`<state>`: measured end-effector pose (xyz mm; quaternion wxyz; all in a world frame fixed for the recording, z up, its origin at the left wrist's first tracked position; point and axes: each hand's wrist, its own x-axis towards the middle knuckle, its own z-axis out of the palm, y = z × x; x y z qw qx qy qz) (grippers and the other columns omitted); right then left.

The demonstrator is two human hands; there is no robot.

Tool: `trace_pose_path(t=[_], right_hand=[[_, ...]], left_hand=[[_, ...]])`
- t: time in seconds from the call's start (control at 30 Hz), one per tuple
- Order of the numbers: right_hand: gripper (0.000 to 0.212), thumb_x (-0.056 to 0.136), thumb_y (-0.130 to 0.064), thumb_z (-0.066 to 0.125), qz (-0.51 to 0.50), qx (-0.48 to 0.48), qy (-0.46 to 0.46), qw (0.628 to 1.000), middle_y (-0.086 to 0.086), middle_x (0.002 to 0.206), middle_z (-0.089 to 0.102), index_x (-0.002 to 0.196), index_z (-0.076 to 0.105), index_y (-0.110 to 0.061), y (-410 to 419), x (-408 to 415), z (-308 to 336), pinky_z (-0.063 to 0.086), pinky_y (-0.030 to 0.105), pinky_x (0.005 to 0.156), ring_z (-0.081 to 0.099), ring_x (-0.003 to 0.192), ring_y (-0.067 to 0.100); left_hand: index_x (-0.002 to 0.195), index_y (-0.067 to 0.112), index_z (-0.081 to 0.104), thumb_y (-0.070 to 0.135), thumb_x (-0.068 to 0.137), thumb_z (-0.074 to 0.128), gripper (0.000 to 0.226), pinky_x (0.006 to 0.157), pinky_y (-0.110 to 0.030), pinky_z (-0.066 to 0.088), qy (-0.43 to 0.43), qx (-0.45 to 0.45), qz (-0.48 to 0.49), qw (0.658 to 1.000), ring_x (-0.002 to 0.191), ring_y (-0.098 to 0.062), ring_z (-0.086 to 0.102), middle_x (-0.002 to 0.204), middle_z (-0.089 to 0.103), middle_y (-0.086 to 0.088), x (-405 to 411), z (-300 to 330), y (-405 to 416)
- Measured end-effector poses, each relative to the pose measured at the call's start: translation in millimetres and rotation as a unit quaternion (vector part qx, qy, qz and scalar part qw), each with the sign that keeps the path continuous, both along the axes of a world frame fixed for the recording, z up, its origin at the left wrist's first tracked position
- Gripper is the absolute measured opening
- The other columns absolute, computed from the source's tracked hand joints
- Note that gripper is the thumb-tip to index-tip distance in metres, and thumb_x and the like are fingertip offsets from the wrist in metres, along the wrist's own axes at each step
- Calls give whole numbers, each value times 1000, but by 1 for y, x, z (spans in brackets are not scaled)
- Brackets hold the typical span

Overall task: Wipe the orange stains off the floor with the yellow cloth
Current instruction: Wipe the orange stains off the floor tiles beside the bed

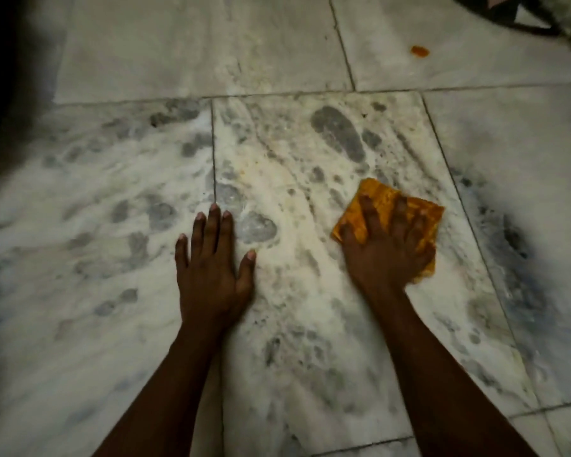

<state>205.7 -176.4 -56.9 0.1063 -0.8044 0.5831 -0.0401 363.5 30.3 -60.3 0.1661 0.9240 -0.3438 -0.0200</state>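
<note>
**Flat right hand on cloth, stain far off**

The right hand (pixel 388 245) presses the yellow cloth (pixel 373 199) with fingers spread straight, right of centre; one corner points to upper left, its lower part hidden. The left hand (pixel 211 268) lies flat on the floor (pixel 145 61). An orange stain (pixel 419 51) sits upper right.

Two hands: left hand (pixel 211 275), right hand (pixel 384 249). One yellow cloth (pixel 376 196). One orange stain (pixel 419 51) on the floor (pixel 145 192).
</note>
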Motion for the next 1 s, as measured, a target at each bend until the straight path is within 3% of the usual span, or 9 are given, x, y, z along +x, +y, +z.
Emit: trace_pose_path(t=[0.1, 0.23, 0.37, 0.43, 0.5, 0.6, 0.77, 0.83, 1.0], right_hand=[[77, 85, -78, 25, 69, 6, 1, 998, 1, 177, 11, 158, 30, -55, 25, 33, 1, 11, 77, 119, 6, 161, 43], [63, 94, -77, 37, 287, -29, 20, 957, -7, 177, 10, 155, 26, -64, 74, -60, 1, 19, 70, 120, 9, 163, 33], [67, 92, -83, 24, 160, 11, 61, 985, -8, 178, 0, 156, 17, -65, 29, -115, 8, 16, 72, 121, 1, 163, 34], [70, 90, -83, 27, 40, 11, 36, 998, -8, 177, -4, 157, 15, -65, 8, -69, 2, 9, 73, 123, -4, 163, 35], [69, 94, -80, 32, 25, 34, -3, 999, -6, 178, -5, 158, 15, -62, -3, -13, 2, 3, 74, 122, -7, 162, 38], [66, 97, -75, 36, 185, -4, 18, 983, -3, 178, 0, 159, 20, -59, 17, 4, -2, 5, 73, 122, -3, 162, 40], [62, 94, -78, 40, 361, -81, -18, 929, -4, 175, 20, 153, 37, -60, 43, -146, -11, 27, 62, 118, 16, 162, 31], [63, 94, -80, 33, 300, -85, 1, 950, 1, 173, 27, 153, 40, -57, -5, -176, -7, 34, 66, 115, 25, 159, 37], [66, 96, -79, 31, 71, 15, 10, 997, -2, 178, 4, 158, 16, -61, -26, -97, -2, 6, 72, 123, -1, 162, 38]], left_hand=[[167, 21, 24, 59, 100, 37, 78, 130, -53, 14, -7, 6, -3, 1000, 164, -21, 12, 177, 15, 1, 2, 1, 1], [167, 21, 24, 59, 100, 35, 78, 130, -54, 14, 4, 11, -8, 1000, 164, -22, 13, 177, 15, 0, 0, 7, 0], [167, 22, 24, 59, 100, 35, 77, 130, -54, 13, 9, 12, -16, 1000, 164, -23, 14, 177, 16, -1, -1, 5, 1], [167, 22, 23, 59, 100, 36, 77, 130, -54, 12, 6, 4, -9, 1000, 164, -22, 13, 177, 15, 0, 3, 2, 1], [166, 22, 25, 59, 99, 36, 77, 129, -54, 13, -8, -6, -12, 1000, 163, -22, 14, 177, 17, -1, 2, -1, 0], [164, 21, 31, 60, 97, 36, 78, 128, -55, 15, -7, -12, -18, 1000, 163, -24, 17, 175, 21, -2, 0, -4, 0], [153, 10, 51, 59, 93, 43, 78, 126, -53, 25, 15, -88, -26, 996, 156, -29, 35, 167, 41, -9, -3, -7, 13], [151, 7, 54, 59, 92, 42, 79, 126, -50, 31, 27, -95, -43, 994, 153, -30, 40, 164, 45, -11, -11, -9, 17], [156, 12, 48, 62, 92, 39, 82, 126, -45, 31, 20, -87, -61, 994, 155, -27, 36, 168, 39, -7, -46, -12, 23]])
